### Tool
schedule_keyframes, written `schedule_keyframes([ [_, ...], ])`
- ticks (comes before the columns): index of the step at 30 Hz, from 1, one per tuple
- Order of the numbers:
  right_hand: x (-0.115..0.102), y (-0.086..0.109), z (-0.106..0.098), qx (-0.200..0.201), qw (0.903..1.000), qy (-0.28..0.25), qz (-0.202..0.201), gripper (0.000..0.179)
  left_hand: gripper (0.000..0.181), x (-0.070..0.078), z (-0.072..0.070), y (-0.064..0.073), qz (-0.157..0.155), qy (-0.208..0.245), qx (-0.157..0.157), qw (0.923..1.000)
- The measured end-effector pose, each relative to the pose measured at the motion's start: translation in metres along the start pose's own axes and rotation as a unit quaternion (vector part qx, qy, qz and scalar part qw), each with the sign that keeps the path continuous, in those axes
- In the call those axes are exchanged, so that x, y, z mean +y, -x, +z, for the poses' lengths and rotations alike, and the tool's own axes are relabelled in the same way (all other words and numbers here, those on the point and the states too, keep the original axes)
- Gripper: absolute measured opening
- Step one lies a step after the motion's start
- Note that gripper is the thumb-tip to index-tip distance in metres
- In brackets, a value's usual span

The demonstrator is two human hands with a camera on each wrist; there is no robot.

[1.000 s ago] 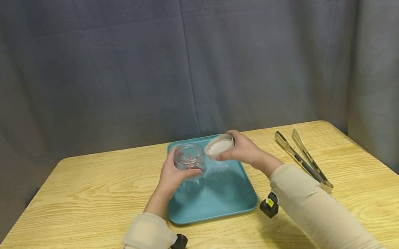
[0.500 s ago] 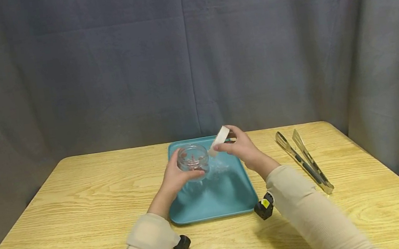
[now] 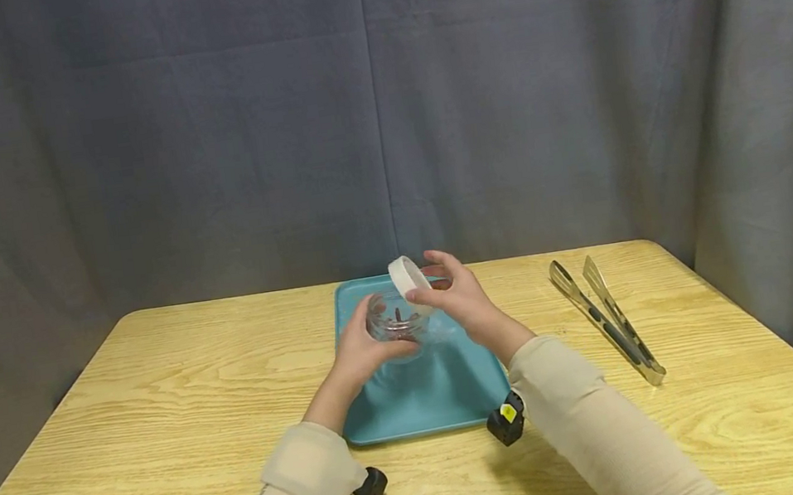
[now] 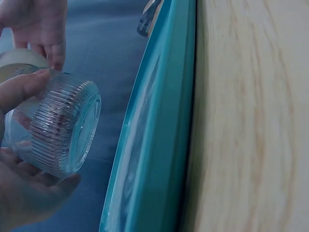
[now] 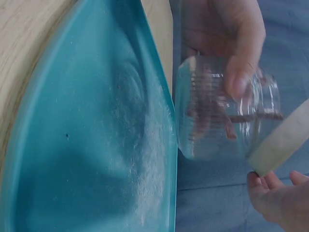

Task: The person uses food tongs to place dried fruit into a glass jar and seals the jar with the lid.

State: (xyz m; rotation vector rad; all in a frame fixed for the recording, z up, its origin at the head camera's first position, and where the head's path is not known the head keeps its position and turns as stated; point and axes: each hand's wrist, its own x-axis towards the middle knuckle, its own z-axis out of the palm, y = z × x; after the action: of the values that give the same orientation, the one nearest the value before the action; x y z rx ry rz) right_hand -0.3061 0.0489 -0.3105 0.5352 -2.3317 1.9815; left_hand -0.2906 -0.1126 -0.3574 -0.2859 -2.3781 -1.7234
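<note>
My left hand (image 3: 360, 348) grips a clear ribbed jar (image 4: 58, 123) round its side, holding it above the blue-green tray (image 3: 424, 403). Inside the jar, thin reddish-brown stick-like pieces (image 5: 229, 121) show through the wall. My right hand (image 3: 467, 301) pinches a white round lid (image 3: 407, 274) by its edge. The lid is tilted, its lower edge right at the jar's mouth on the right side. In the right wrist view the lid (image 5: 282, 140) stands slanted across the jar's opening.
Metal tongs (image 3: 613, 327) with dark grips lie on the wooden table (image 3: 162, 412), right of the tray. Whitish powdery marks (image 5: 149, 179) show on the tray floor. A grey curtain (image 3: 239, 134) hangs behind the table.
My right hand has turned the lid from facing up to tilted and brought it left to the jar's mouth. The left hand has shifted slightly right with the jar.
</note>
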Motion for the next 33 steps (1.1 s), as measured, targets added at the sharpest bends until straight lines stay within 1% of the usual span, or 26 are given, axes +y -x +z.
schedule_keyframes([
  [6,0.001,0.000,0.004,-0.023,0.9986,0.046,-0.016,0.070,0.086,0.003,0.003,0.000,0.010,-0.002,-0.006,0.9999],
  [14,0.001,0.000,0.006,-0.026,0.9920,0.122,-0.020,0.072,0.082,0.003,0.005,0.001,0.016,0.010,-0.011,0.9998],
  [18,-0.001,0.000,0.007,-0.024,0.9889,0.145,-0.020,0.072,0.083,0.001,0.006,0.000,0.015,0.010,-0.013,0.9998],
  [22,-0.001,0.000,0.008,-0.026,0.9853,0.166,-0.028,0.073,0.084,0.002,0.006,0.000,0.009,0.007,-0.019,0.9998],
  [25,-0.001,0.000,0.008,-0.028,0.9794,0.195,-0.046,0.073,0.083,0.008,0.005,0.004,0.002,0.013,-0.024,0.9996],
  [30,-0.002,0.002,0.009,-0.028,0.9628,0.256,-0.081,0.071,0.082,0.025,0.003,0.013,-0.008,0.031,-0.032,0.9990],
  [31,-0.002,0.002,0.010,-0.028,0.9605,0.264,-0.082,0.070,0.082,0.026,0.003,0.014,-0.008,0.032,-0.032,0.9989],
  [33,-0.004,0.002,0.010,-0.029,0.9565,0.279,-0.082,0.070,0.082,0.023,0.003,0.013,-0.010,0.032,-0.033,0.9989],
])
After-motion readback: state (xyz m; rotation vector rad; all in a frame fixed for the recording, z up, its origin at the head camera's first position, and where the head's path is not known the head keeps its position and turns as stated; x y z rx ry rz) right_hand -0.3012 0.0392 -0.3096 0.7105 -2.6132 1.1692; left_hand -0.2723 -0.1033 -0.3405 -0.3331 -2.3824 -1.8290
